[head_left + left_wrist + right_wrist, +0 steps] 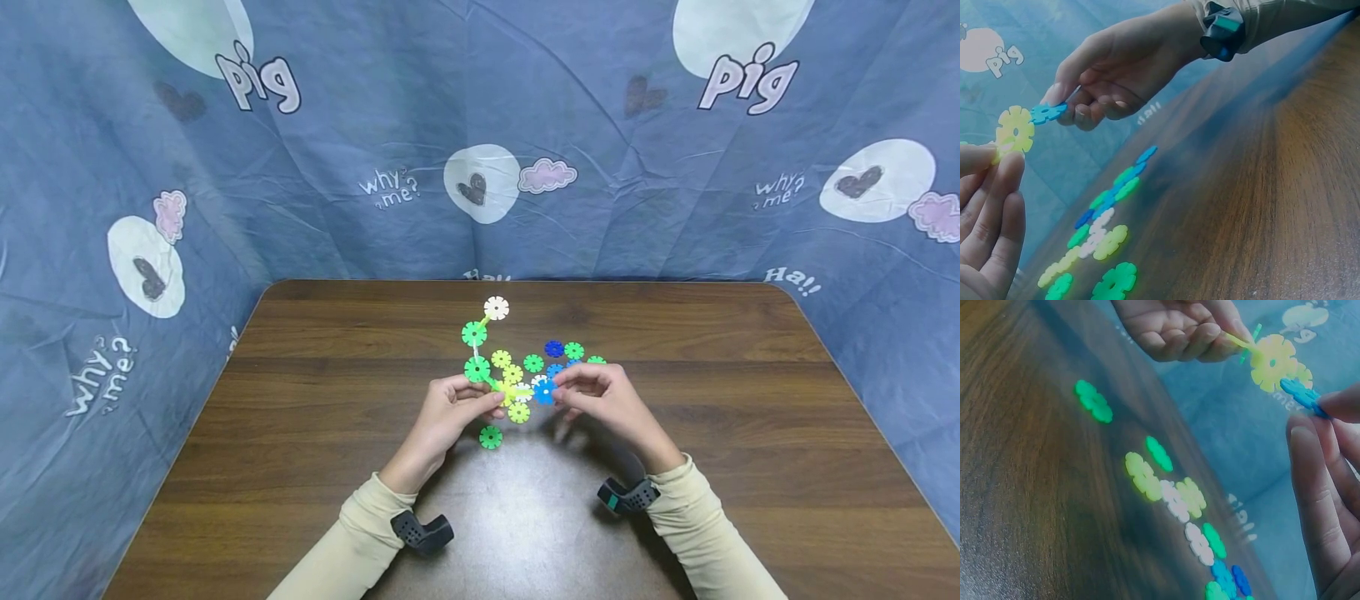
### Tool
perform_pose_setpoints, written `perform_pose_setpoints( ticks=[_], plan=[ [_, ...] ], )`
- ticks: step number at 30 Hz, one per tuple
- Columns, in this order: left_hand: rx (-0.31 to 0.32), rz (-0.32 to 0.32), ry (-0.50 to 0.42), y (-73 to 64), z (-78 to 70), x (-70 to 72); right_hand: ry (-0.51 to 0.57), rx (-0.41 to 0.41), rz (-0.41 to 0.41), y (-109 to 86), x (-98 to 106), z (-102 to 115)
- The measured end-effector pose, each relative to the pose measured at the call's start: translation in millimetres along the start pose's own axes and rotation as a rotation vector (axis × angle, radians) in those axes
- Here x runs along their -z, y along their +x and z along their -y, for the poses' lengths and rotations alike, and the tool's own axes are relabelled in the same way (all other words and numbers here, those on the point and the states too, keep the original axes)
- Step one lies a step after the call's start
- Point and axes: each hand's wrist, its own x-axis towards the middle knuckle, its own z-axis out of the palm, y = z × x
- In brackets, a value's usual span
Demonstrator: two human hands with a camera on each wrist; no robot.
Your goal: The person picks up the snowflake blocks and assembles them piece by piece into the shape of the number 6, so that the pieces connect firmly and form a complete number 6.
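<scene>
My left hand pinches a yellow snowflake disc at the lower end of a joined chain of notched plastic discs. The chain rises past a green disc and another green disc to a white disc. Between thumb and fingers, my right hand holds a blue snowflake disc. Its edge meets the edge of a yellow disc on the chain in the left wrist view; whether their slots interlock, I cannot tell. Both hands are raised above the table in the wrist views.
Loose discs lie on the brown wooden table behind and below the hands. Among them are a green disc nearest the front, a yellow disc, a white disc and several blue ones. A blue printed cloth hangs around the table.
</scene>
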Motion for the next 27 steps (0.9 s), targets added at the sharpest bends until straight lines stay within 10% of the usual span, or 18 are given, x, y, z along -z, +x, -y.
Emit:
perform_pose_setpoints(
  ticks=[27],
  plan=[
    [-0.015,0.006,-0.027,0.2,1.0,0.0,-0.071,0.031,-0.040,-1.0,-3.3,2.0]
  ],
)
